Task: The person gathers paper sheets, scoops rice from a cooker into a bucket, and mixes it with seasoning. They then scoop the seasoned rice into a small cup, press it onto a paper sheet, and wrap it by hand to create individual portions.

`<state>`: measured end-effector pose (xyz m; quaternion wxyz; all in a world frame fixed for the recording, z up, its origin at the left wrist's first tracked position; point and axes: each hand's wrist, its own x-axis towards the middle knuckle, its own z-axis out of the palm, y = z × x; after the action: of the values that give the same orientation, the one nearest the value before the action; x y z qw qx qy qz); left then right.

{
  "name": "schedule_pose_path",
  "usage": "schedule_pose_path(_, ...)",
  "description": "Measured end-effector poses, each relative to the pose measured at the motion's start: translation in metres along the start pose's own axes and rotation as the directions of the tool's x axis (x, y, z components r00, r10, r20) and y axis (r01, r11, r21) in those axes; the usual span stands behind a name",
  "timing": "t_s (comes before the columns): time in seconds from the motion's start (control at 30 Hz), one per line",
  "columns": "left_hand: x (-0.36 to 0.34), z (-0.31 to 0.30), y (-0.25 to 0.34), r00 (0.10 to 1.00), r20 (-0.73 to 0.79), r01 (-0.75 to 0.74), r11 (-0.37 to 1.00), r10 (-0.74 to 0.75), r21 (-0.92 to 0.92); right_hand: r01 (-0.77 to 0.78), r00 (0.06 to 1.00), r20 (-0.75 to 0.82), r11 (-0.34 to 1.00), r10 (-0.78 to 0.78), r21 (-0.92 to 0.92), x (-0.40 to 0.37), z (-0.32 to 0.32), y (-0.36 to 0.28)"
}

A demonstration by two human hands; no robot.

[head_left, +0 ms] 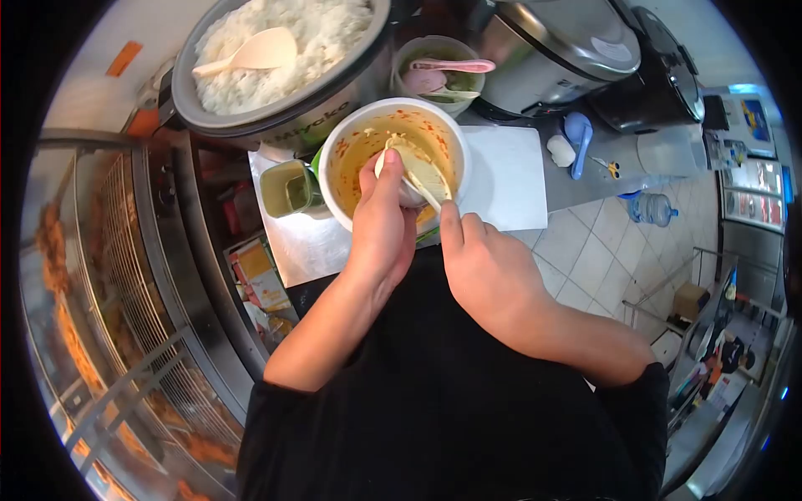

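Observation:
Both my hands are over a deep white bowl (462,154), its inside smeared with yellow sauce and orange-red bits. My left hand (382,219) is closed around a small white cup-like thing (380,164) inside the bowl's opening, its thumb on the rim. My fingers hide most of its shape. In my right hand (493,265) is the handle of a pale spatula (428,179). The spatula's broad, sauce-coated head lies in the bowl, close against the small white thing.
A large rice cooker (334,117) full of rice, with a paddle (266,50), stands behind left. A tub with pink and pale utensils (455,65) is behind. A green container (286,189) sits left; a blue scoop (578,138) lies right. A glass-fronted cabinet (125,275) borders the left.

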<state>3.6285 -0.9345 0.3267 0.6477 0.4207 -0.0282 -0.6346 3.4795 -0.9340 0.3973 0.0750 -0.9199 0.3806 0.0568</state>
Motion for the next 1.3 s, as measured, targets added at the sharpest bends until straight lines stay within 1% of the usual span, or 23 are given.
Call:
schedule_pose_path(0.07,0.005,-0.001,-0.001,0.998,-0.036,0.050,0.999,-0.050,-0.014,-0.008,1.000,0.013,1.000,0.007,0.027,0.001,0.000,0.012)
schedule_pose_path(0.1,0.005,-0.004,0.002,0.998,-0.034,0.048,0.999,-0.048,-0.008,0.038,0.999,0.025,0.998,-0.039,0.057,0.000,-0.004,0.023)
schedule_pose_path(0.17,0.003,-0.014,0.007,0.990,0.115,0.085,0.995,-0.078,-0.056,0.092,0.995,0.031,0.991,-0.095,0.096,-0.002,-0.018,0.042)
schedule_pose_path(0.23,0.002,-0.019,0.017,0.989,0.136,0.067,0.996,-0.058,-0.059,0.072,0.994,-0.098,0.955,-0.046,0.287,-0.002,-0.039,0.061)
schedule_pose_path(0.3,-0.006,-0.019,0.030,0.982,0.188,0.045,0.997,-0.031,-0.070,-0.018,0.988,-0.134,0.908,0.082,0.418,-0.002,-0.049,0.079)
schedule_pose_path(0.33,-0.007,-0.022,0.035,0.980,0.196,0.038,0.998,-0.028,-0.045,-0.003,0.990,-0.129,0.906,0.064,0.424,0.000,-0.056,0.088)
schedule_pose_path(0.4,-0.012,-0.027,0.046,0.985,0.172,0.016,0.999,-0.008,-0.044,-0.220,0.975,0.146,0.697,0.165,0.683,0.010,-0.069,0.101)
schedule_pose_path(0.43,-0.014,-0.030,0.050,0.987,0.161,0.003,0.999,0.003,-0.040,-0.214,0.977,0.151,0.697,0.151,0.685,0.018,-0.073,0.101)
schedule_pose_path(0.5,-0.020,-0.044,0.059,0.995,0.092,-0.018,0.999,0.021,-0.028,-0.301,0.948,0.256,0.794,0.190,0.527,0.037,-0.076,0.098)
schedule_pose_path(0.53,-0.025,-0.053,0.064,0.996,0.067,-0.052,0.998,0.053,-0.026,-0.301,0.947,0.266,0.793,0.182,0.530,0.046,-0.068,0.092)
schedule_pose_path(0.57,-0.029,-0.062,0.069,0.995,0.045,-0.083,0.996,0.084,-0.022,-0.236,0.966,0.182,0.919,0.185,0.317,0.058,-0.056,0.083)
schedule_pose_path(0.6,-0.033,-0.071,0.073,0.996,0.018,-0.091,0.994,0.092,-0.054,-0.172,0.982,0.095,0.982,0.165,0.074,0.070,-0.049,0.073)
schedule_pose_path(0.67,-0.041,-0.084,0.077,0.991,-0.025,-0.131,0.990,0.129,-0.058,0.037,0.969,0.245,0.999,-0.033,-0.011,0.096,-0.049,0.042)
schedule_pose_path(0.73,-0.049,-0.100,0.077,0.983,-0.083,-0.174,0.981,0.166,-0.091,0.163,0.901,0.422,0.979,-0.095,-0.126,0.131,-0.018,0.023)
schedule_pose_path(0.8,-0.051,-0.116,0.071,0.979,-0.096,-0.190,0.974,0.179,-0.126,0.276,0.807,0.570,0.952,-0.155,-0.130,0.164,0.033,0.023)
schedule_pose_path(0.87,-0.052,-0.131,0.062,0.976,-0.103,-0.209,0.961,0.193,-0.181,0.257,0.805,0.570,0.963,-0.166,-0.083,0.175,0.093,0.028)
schedule_pose_path(0.97,-0.050,-0.141,0.044,0.964,-0.151,-0.252,0.938,0.221,-0.238,0.194,0.794,0.583,0.981,-0.172,0.025,0.191,0.093,0.021)
schedule_pose_path(1.03,-0.050,-0.146,0.037,0.978,-0.111,-0.201,0.943,0.177,-0.264,0.148,0.782,0.601,0.986,-0.164,0.077,0.202,0.096,0.015)
schedule_pose_path(1.1,-0.046,-0.146,0.030,0.982,-0.080,-0.189,0.919,0.172,-0.345,0.085,0.808,0.564,0.981,-0.170,0.174,0.221,0.109,0.013)
schedule_pose_path(1.13,-0.046,-0.144,0.032,0.985,-0.020,-0.167,0.918,0.171,-0.359,0.088,0.803,0.571,0.982,-0.170,0.168,0.227,0.115,0.013)
schedule_pose_path(1.2,-0.047,-0.145,0.030,0.987,0.000,-0.150,0.911,0.163,-0.385,0.253,0.625,0.734,0.959,-0.265,0.130,0.229,0.120,0.011)
schedule_pose_path(1.23,-0.047,-0.145,0.029,0.987,0.030,-0.134,0.907,0.159,-0.400,0.246,0.622,0.739,0.960,-0.260,0.131,0.225,0.125,0.014)
schedule_pose_path(1.3,-0.046,-0.145,0.026,0.989,0.022,-0.127,0.904,0.149,-0.409,0.225,0.596,0.699,0.918,-0.394,0.326,0.212,0.124,0.021)
